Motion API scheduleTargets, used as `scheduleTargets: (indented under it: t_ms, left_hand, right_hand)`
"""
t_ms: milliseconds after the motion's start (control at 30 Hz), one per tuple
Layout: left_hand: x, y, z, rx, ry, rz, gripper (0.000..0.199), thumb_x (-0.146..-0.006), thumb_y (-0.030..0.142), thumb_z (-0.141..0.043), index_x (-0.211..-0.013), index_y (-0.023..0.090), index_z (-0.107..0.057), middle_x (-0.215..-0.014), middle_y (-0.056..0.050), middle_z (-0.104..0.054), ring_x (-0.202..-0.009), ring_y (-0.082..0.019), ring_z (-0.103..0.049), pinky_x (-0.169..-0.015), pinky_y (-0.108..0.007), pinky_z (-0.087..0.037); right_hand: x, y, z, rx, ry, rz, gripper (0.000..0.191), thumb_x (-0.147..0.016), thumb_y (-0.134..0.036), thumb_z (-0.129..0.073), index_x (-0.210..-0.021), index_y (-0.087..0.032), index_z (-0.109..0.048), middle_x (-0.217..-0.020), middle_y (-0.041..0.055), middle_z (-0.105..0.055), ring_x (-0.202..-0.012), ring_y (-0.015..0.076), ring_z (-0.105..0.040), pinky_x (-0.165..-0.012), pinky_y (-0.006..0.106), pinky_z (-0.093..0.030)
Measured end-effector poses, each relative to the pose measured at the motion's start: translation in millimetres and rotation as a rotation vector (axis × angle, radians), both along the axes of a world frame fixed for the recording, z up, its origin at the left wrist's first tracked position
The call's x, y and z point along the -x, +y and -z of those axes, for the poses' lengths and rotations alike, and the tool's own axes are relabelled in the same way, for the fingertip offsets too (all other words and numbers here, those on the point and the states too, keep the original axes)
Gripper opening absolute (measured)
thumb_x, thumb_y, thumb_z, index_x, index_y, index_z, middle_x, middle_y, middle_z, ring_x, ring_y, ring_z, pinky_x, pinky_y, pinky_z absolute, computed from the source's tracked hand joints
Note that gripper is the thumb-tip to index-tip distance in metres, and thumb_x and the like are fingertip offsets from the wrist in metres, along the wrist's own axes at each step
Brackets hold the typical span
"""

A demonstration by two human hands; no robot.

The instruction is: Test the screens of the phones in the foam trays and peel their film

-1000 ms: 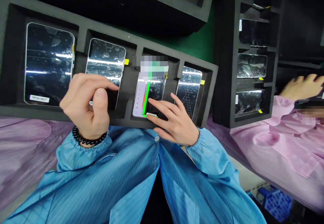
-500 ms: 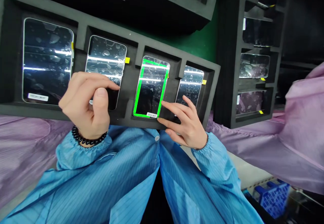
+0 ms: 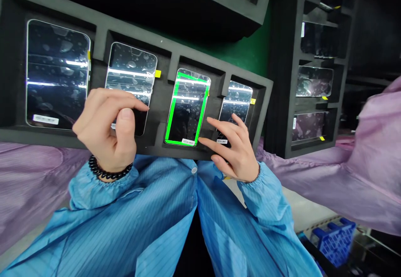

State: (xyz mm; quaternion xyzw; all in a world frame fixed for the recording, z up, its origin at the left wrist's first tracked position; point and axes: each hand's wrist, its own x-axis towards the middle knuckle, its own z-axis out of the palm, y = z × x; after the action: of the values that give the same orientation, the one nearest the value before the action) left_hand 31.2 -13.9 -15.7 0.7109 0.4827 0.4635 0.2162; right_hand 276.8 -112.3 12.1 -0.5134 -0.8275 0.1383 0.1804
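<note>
The green-bordered smartphone point(image 3: 188, 108) lies face up in the foam tray point(image 3: 102, 39) — likely so it can't slide and its screen shows. The right hand point(image 3: 235, 146) is loose beside it, holding nothing. The left hand point(image 3: 106, 128) curls over another smartphone point(image 3: 131, 66) — I cannot tell its grip.

white glare streaks across phone screens point(image 3: 59, 76); upper right dim; edges stretched

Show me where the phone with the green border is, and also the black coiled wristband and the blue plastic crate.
Phone with the green border point(image 3: 188, 108): head view, middle of its screen.
Black coiled wristband point(image 3: 98, 171): head view, on its coils.
Blue plastic crate point(image 3: 335, 242): head view, on its latticed side.
</note>
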Motion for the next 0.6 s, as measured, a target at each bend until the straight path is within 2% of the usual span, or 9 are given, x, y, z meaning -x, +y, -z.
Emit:
scheduleTargets:
  t_ms: [100, 233, 400, 600]
  left_hand:
    - [0.7, 0.1, -0.2, 0.011, 0.014, 0.004, 0.029, -0.098, 0.026, -0.047, -0.085, 0.022, -0.073, -0.082, -0.003, -0.068, -0.086, -0.019, -0.065, -0.083, -0.039, -0.049]
    - [0.2, 0.5, 0.6, -0.005, 0.005, -0.005, 0.029, -0.098, 0.026, -0.047, -0.084, 0.021, -0.073, -0.082, -0.003, -0.068, -0.085, -0.019, -0.065, -0.082, -0.038, -0.048]
    - [1.1, 0.3, 1.6, -0.011, 0.019, 0.004, 0.03, -0.099, 0.025, -0.046, -0.085, 0.02, -0.073, -0.082, -0.004, -0.068, -0.087, -0.018, -0.065, -0.084, -0.038, -0.048]
    - [0.8, -0.3, 1.8, 0.009, 0.009, -0.006, 0.03, -0.098, 0.027, -0.047, -0.084, 0.02, -0.072, -0.081, -0.005, -0.067, -0.086, -0.019, -0.064, -0.084, -0.039, -0.047]
  right_hand:
    - [0.3, -3.0, 2.9, 0.01, -0.003, -0.023, 0.041, -0.104, -0.036, -0.037, -0.107, -0.021, -0.075, -0.146, 0.0103, -0.056, -0.123, 0.025, -0.057, -0.123, 0.055, -0.027]
    - [6.3, -2.4, 8.8, -0.013, -0.034, -0.087, 0.04, -0.105, -0.036, -0.039, -0.109, -0.021, -0.075, -0.142, 0.0112, -0.06, -0.124, 0.0239, -0.057, -0.124, 0.055, -0.025]
    - [2.6, -4.0, 6.8, -0.042, -0.033, -0.04, 0.04, -0.104, -0.033, -0.038, -0.1, -0.021, -0.076, -0.141, 0.0099, -0.062, -0.123, 0.0235, -0.058, -0.123, 0.054, -0.027]
    - [-1.6, -5.3, 3.4, -0.043, -0.028, -0.017, 0.04, -0.104, -0.035, -0.038, -0.103, -0.021, -0.076, -0.143, 0.0089, -0.061, -0.121, 0.0248, -0.059, -0.121, 0.055, -0.031]
